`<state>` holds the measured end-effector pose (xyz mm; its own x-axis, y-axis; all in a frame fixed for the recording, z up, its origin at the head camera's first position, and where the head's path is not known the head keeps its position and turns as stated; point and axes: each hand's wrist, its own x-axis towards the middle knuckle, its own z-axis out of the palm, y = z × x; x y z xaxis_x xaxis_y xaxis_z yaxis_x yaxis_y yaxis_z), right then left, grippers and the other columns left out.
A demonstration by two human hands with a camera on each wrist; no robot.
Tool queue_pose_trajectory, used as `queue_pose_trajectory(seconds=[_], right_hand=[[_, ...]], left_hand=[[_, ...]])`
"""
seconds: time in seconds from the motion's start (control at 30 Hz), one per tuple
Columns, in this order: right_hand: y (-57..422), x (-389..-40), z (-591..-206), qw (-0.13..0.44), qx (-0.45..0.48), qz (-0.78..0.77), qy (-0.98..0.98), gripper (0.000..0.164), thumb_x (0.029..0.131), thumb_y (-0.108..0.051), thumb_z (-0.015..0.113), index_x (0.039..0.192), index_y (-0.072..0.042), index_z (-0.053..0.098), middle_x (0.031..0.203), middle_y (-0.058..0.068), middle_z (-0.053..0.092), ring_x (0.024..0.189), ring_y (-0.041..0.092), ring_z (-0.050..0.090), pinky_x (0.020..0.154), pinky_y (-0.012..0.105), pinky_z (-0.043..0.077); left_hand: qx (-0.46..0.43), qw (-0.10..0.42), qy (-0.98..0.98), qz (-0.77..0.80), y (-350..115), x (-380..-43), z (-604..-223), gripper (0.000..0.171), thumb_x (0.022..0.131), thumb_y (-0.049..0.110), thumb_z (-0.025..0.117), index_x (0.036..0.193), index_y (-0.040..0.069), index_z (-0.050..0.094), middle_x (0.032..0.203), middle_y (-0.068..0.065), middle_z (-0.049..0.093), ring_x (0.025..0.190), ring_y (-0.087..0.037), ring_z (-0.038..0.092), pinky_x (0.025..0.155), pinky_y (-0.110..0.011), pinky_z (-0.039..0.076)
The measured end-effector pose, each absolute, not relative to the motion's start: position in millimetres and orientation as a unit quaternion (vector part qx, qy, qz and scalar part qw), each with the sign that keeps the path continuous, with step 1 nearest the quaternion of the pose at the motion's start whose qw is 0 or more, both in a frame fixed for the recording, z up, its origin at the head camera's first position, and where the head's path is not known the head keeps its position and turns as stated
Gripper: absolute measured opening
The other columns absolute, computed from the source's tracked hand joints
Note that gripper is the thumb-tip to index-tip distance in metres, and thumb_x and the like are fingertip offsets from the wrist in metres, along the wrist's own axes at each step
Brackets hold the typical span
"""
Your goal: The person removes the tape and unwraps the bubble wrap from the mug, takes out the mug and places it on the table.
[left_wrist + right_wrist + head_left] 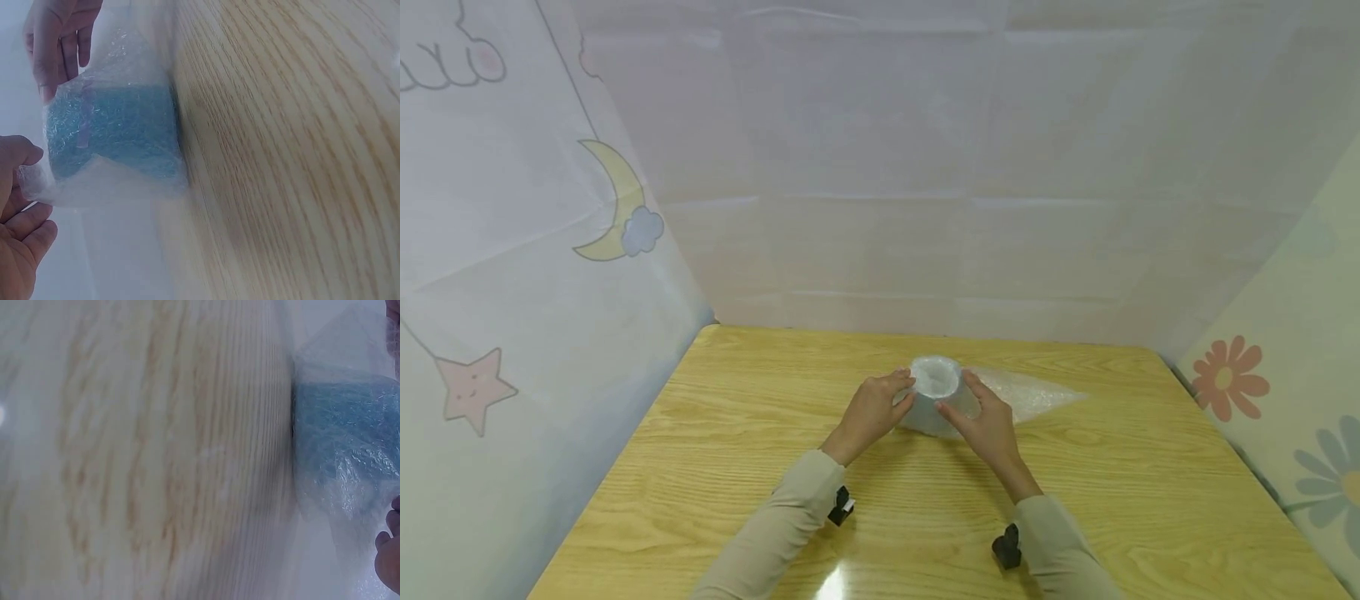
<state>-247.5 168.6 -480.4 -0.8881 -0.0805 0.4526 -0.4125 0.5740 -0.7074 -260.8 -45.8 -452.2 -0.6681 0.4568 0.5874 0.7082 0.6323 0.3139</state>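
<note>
A blue, round-sided object (128, 128) stands upright on the table inside clear bubble wrap (1033, 393). Its whitish, ring-like top, sunken in the middle, faces up in the head view; the exact kind cannot be told through the plastic. My left hand (871, 412) grips the wrap at the left of the upper rim between thumb and fingers. Across from it, my right hand (990, 423) holds the wrapped rim, thumb on the near side and fingers farther back. In the left wrist view, a purplish strip (85, 119) runs along the blue side.
A pointed tail of bubble wrap lies to the right on the wood-grain table (700, 467). Behind the table hangs a pale sheet (880, 167), with patterned sheets at both sides. Black wrist cameras sit under both sleeves.
</note>
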Motion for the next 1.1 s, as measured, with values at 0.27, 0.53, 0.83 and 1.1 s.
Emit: queue_pose_trajectory(seconds=[0.27,0.53,0.83,1.1], right_hand=[[165.2,-248.5,-482.9,0.203,0.135,0.438,-0.865,0.071,0.083,-0.031,0.079,0.136,0.006,0.051,0.137,0.021,0.049,0.126,0.039,0.046,0.101,0.052,0.04],[164.3,-247.7,-482.0,0.205,0.143,0.443,-0.861,0.071,0.082,-0.03,0.08,0.135,0.007,0.051,0.134,0.022,0.051,0.123,0.04,0.049,0.098,0.054,0.042],[161.6,-250.6,-484.8,0.203,0.119,0.445,-0.864,0.072,0.082,-0.036,0.079,0.135,0.005,0.053,0.131,0.023,0.053,0.12,0.04,0.051,0.095,0.054,0.044],[157.8,-251.6,-480.3,0.224,0.121,0.439,-0.862,0.069,0.08,-0.035,0.081,0.131,0.006,0.057,0.093,0.024,0.068,0.041,0.007,0.038,0.074,0.042,0.053]], left_hand=[[-0.337,0.236,-0.87,-0.273,-44.2,-261.2,-451.6,0.018,0.09,0.005,0.069,0.104,-0.006,0.072,0.114,-0.02,0.064,0.105,-0.027,0.064,0.084,-0.032,0.053],[-0.335,0.236,-0.872,-0.267,-43.6,-261.4,-452.1,0.016,0.09,0.004,0.069,0.103,-0.005,0.072,0.113,-0.019,0.065,0.104,-0.026,0.064,0.083,-0.03,0.053],[-0.341,0.247,-0.862,-0.282,-43.7,-262.5,-454.0,0.012,0.089,0.001,0.069,0.098,-0.005,0.073,0.109,-0.02,0.066,0.102,-0.026,0.065,0.077,-0.028,0.055],[-0.339,0.243,-0.854,-0.309,-45.9,-261.1,-450.1,0.013,0.091,0.001,0.065,0.1,-0.005,0.072,0.109,-0.023,0.066,0.092,-0.027,0.069,0.072,-0.029,0.056]])
